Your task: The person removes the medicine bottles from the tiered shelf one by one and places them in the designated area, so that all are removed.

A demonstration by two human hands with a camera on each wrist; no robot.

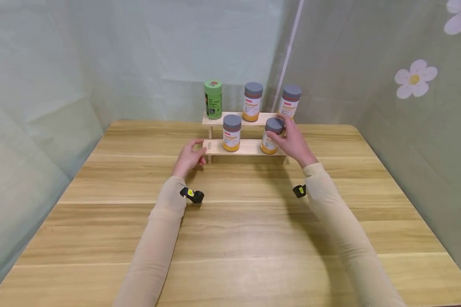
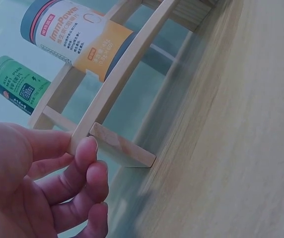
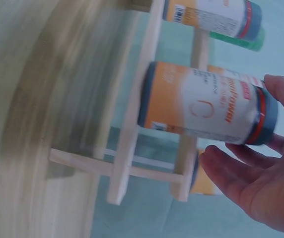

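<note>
The right hand (image 1: 292, 143) has its grip around the top of a white and orange bottle with a gray lid (image 1: 272, 136). In the head view the fingers curl round the lid, but in the right wrist view the fingers (image 3: 231, 173) look a bit apart from the bottle, so how tight the hold is cannot be told for sure. This bottle stands up straight on the low step of a small wooden step shelf (image 1: 249, 147), at the end of that step nearest the right hand, so its long way runs up and down and the grip comes at it from the side and top. The left hand (image 1: 190, 157) is far from that bottle, so the right hand is the nearer one. The left hand pinches the other end of the low step, with its fingertips (image 2: 85, 148) on the wood corner. Just past the left grip stands a second gray-lid bottle (image 1: 231, 132) on the same step. Behind, on the high step, stand a green bottle (image 1: 213, 99) and two more gray-lid bottles (image 1: 252, 101) (image 1: 290, 101); the last one is right behind the right grip. The shelf sits at the far side of the wooden bench (image 1: 230, 238).
</note>
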